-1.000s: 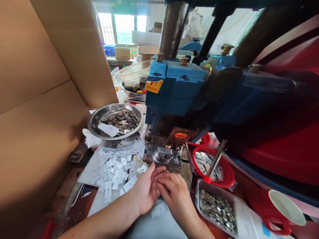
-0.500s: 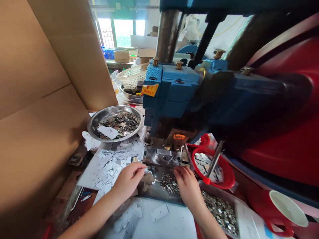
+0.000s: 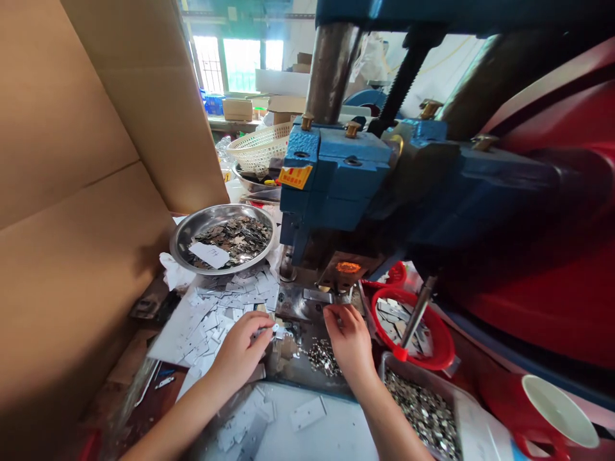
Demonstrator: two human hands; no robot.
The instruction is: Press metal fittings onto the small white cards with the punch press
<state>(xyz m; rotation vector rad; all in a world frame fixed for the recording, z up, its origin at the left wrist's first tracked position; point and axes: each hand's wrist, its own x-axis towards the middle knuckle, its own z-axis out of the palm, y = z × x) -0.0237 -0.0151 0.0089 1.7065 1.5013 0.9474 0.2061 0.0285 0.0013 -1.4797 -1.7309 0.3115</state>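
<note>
My left hand [image 3: 246,342] is closed in a pinch left of the press bed, with a small metal plate [image 3: 275,328] at its fingertips. My right hand [image 3: 349,339] is at the front right of the die [image 3: 298,304]; its fingers are bent together, and what they hold, if anything, is hidden. On the die lies a flat metal plate [image 3: 318,296], below the raised punch head [image 3: 343,266]. Tiny shiny metal parts [image 3: 323,357] are heaped on the bed between my hands. Flat grey plates [image 3: 225,307] lie scattered to the left of my left hand.
A steel bowl [image 3: 177,246] of metal pieces stands at the left, beside a cardboard wall [image 3: 81,211]. On the right are a red basket [image 3: 444,352] of plates, a tub [image 3: 383,368] of small parts and a red mug [image 3: 509,410]. The blue press [image 3: 336,186] rises ahead.
My right hand has moved forward and left, nearer the die. My left hand has shifted slightly left, still pinching. The view has moved a little.
</note>
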